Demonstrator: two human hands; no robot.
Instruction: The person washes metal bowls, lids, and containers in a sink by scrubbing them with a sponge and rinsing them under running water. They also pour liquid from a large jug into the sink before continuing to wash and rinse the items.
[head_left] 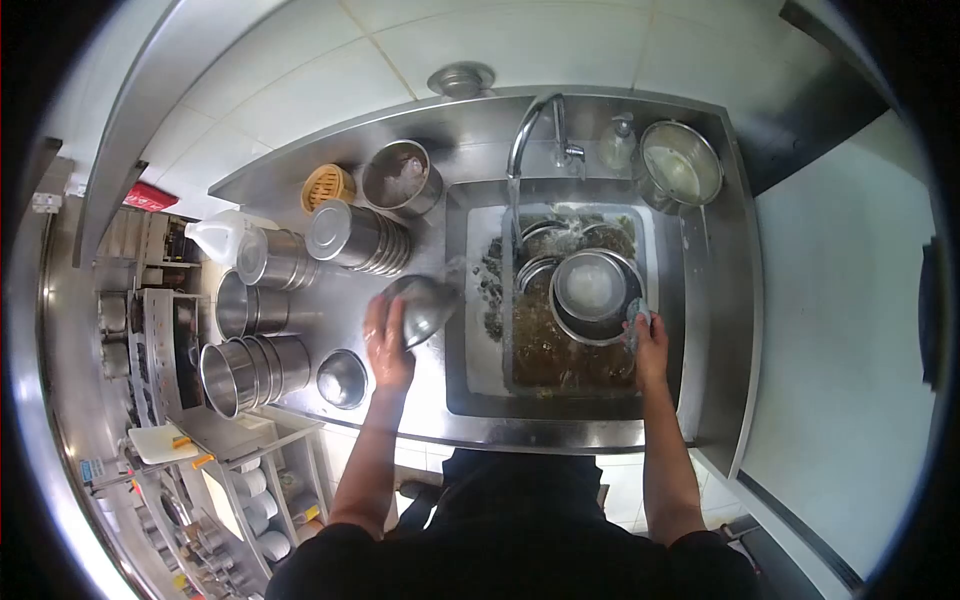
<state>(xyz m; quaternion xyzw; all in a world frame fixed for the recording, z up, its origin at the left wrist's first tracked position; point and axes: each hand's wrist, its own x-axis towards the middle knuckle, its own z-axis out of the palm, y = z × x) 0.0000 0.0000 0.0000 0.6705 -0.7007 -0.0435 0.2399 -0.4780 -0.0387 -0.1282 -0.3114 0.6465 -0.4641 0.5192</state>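
Observation:
My left hand [388, 345] holds a metal bowl [424, 308], blurred by motion, over the steel counter at the sink's left edge. A scrubbing pad [634, 318] is gripped in my right hand [650, 348] at the right of the sink [480, 392]. Beside that hand, a metal bowl with suds [588, 284] sits inside a larger round vessel in the brownish water. More metal dishes lie partly under the water behind it. Another metal bowl [342, 379] rests on the counter, left of my left hand.
Stacked metal containers [345, 236] and a pot [402, 178] stand on the left counter, with a white jug [217, 236] behind. The faucet [520, 140] reaches over the sink. A soap bottle [617, 143] and a pot of liquid [680, 168] stand at the back right.

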